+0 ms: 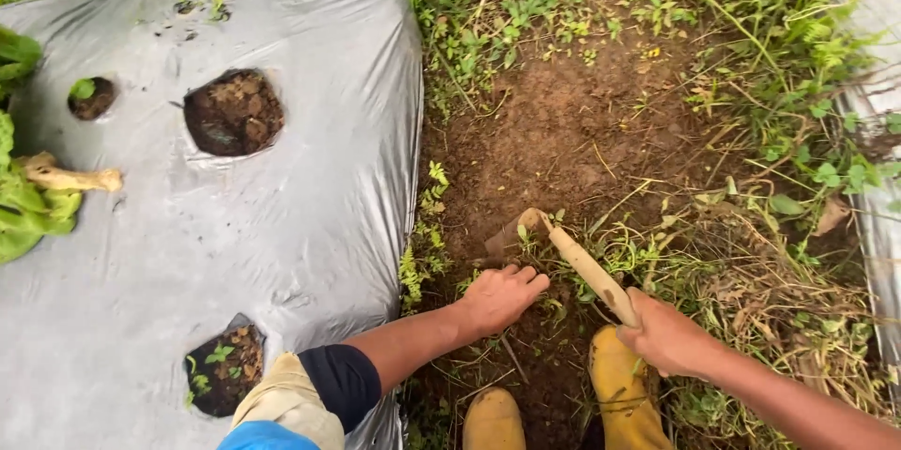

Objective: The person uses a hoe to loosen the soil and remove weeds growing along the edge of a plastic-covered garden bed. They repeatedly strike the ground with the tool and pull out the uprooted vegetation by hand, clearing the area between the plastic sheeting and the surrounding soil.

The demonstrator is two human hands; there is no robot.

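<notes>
My right hand grips the wooden handle of a small hand hoe. Its blade is dug into the brown soil of the furrow between weeds. My left hand rests knuckles-down on the soil just below the blade, fingers curled on grass and weed stems; whether it grips them is hard to tell. Both yellow boots stand on the dirt below my hands.
A silver plastic mulch sheet covers the raised bed on the left, with round planting holes showing soil. Green leaves and a cut stalk lie at its left edge. Weeds and dry grass fill the right; more sheeting lies at the far right.
</notes>
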